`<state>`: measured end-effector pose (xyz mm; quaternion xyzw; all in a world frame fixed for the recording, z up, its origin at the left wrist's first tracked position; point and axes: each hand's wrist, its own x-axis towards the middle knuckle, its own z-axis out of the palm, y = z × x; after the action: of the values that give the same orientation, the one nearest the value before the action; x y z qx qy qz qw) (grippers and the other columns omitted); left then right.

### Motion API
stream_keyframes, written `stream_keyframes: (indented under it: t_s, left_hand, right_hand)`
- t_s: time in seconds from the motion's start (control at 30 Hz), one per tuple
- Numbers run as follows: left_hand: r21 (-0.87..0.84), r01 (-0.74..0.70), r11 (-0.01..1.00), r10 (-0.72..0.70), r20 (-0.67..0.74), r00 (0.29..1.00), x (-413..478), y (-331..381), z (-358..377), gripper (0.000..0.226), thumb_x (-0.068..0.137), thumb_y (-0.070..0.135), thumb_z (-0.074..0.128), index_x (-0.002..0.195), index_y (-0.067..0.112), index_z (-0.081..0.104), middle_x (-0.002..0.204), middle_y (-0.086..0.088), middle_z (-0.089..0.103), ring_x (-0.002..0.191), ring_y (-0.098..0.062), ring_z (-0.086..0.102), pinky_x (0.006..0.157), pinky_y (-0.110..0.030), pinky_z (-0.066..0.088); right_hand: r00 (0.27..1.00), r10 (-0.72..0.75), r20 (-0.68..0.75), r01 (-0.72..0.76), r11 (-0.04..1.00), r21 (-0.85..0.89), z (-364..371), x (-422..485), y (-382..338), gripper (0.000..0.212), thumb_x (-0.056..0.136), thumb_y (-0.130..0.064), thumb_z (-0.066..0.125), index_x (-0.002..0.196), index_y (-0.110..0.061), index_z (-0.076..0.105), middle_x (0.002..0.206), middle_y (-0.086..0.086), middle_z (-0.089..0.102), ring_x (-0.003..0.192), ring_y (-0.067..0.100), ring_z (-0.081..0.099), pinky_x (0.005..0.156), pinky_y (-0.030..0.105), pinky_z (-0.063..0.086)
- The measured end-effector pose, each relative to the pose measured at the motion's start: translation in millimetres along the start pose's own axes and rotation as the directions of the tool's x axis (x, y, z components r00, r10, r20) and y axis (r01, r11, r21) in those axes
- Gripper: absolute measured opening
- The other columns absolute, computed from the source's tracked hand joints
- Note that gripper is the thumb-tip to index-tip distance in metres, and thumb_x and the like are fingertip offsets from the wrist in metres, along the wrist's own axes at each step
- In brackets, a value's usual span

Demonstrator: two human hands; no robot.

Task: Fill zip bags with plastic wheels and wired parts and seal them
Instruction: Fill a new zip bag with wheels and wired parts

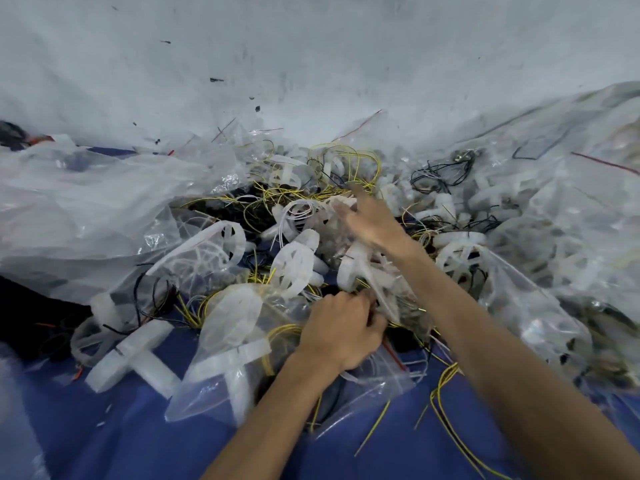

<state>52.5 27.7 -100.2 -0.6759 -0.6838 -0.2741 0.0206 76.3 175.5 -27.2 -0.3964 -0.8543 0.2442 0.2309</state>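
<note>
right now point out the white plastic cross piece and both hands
white plastic cross piece (136, 356): head view, where its arms meet
left hand (341, 327): head view, its back
right hand (369, 221): head view, its back

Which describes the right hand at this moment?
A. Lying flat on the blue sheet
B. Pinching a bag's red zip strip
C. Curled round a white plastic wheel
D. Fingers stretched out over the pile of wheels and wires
D: the right hand, motion-blurred, reaches with fingers extended over the pile of plastic wheels and wires, with nothing visibly held, while the left hand grips the clear zip bag.
</note>
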Motion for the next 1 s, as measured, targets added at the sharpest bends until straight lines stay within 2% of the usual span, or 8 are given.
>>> stream_keyframes:
  t_s: [0.1,0.27,0.4,0.57,0.67,0.77,0.9,1.0]
  left_hand:
    - [-0.011,0.016,1.000,-0.016,0.008,1.000,-0.2,1.1,-0.5,0.019,0.091,0.032,0.041,0.083,0.016,0.045,0.082,-0.016,0.064,0.077,-0.038,0.058,0.060,-0.035,0.031]
    - [-0.018,0.014,1.000,-0.013,0.017,1.000,-2.1,0.2,0.7,0.019,0.089,0.036,0.044,0.077,0.021,0.045,0.075,-0.006,0.063,0.073,-0.031,0.059,0.058,-0.032,0.029]
    - [0.043,0.009,0.999,-0.014,0.108,0.994,-4.2,3.0,-2.7,0.028,0.085,0.039,0.046,0.065,0.024,0.034,0.082,-0.002,0.062,0.078,-0.028,0.058,0.061,-0.031,0.028]
    - [-0.011,0.078,0.997,-0.065,0.448,0.892,5.8,5.7,-30.8,0.027,0.094,0.031,0.043,0.069,0.026,0.037,0.071,0.003,0.048,0.073,-0.021,0.049,0.064,-0.032,0.035]
    - [-0.040,0.104,0.994,-0.058,0.612,0.789,14.4,9.6,-57.9,0.028,0.098,0.024,0.040,0.070,0.021,0.042,0.070,-0.002,0.049,0.063,-0.010,0.045,0.055,-0.026,0.033]
    - [-0.039,0.137,0.990,-0.072,0.694,0.717,21.6,16.2,-87.5,0.026,0.100,0.021,0.040,0.075,0.017,0.044,0.074,-0.009,0.052,0.061,-0.006,0.047,0.056,-0.020,0.038]
    - [-0.073,0.152,0.986,-0.061,0.684,0.726,26.6,22.8,-126.2,0.025,0.100,0.023,0.043,0.077,0.016,0.049,0.070,0.004,0.051,0.060,-0.004,0.047,0.057,-0.018,0.038]
    - [-0.068,0.133,0.989,-0.063,0.617,0.784,23.5,19.9,-150.0,0.026,0.098,0.027,0.045,0.075,0.019,0.054,0.065,0.009,0.054,0.055,0.003,0.049,0.054,-0.014,0.036]
  right_hand:
    - [0.992,0.129,0.002,-0.128,0.985,-0.116,-14.9,2.4,22.1,0.056,0.090,-0.033,0.054,0.137,-0.006,0.038,0.133,0.017,0.049,0.113,0.029,0.054,0.090,0.028,0.046]
    - [0.922,0.378,0.085,-0.276,0.795,-0.540,-15.1,-5.5,55.6,0.046,0.086,-0.035,0.052,0.116,0.000,0.050,0.131,0.026,0.044,0.120,0.038,0.041,0.099,0.042,0.035]
    - [0.966,0.227,-0.121,-0.246,0.952,-0.179,-20.9,-10.5,51.8,0.020,0.085,-0.017,0.055,0.088,0.003,0.052,0.073,0.008,0.057,0.067,0.025,0.056,0.051,0.029,0.043]
    - [0.928,0.248,-0.278,-0.090,0.874,0.478,-49.6,-27.4,30.9,0.049,0.085,0.007,0.047,0.124,-0.020,0.033,0.095,0.012,0.062,0.074,0.027,0.067,0.060,0.039,0.059]
    - [0.942,0.094,-0.323,0.005,0.956,0.294,-64.7,-42.3,21.4,0.061,0.083,0.013,0.043,0.133,-0.022,0.039,0.103,0.008,0.063,0.066,0.021,0.064,0.058,0.033,0.057]
    - [0.967,0.179,-0.184,-0.072,0.877,0.474,-70.4,-53.9,22.1,0.051,0.087,0.010,0.042,0.131,-0.015,0.047,0.113,0.016,0.064,0.077,0.026,0.060,0.078,0.049,0.055]
    - [0.973,0.224,-0.059,-0.141,0.776,0.615,-74.3,-71.0,22.4,0.036,0.092,-0.006,0.052,0.128,-0.007,0.050,0.058,-0.007,0.064,0.045,0.006,0.050,0.039,0.020,0.039]
    - [0.980,0.191,-0.061,-0.115,0.785,0.609,-73.3,-79.8,19.2,0.017,0.093,-0.017,0.055,0.108,-0.013,0.062,0.046,-0.011,0.053,0.041,0.004,0.043,0.037,0.016,0.033]
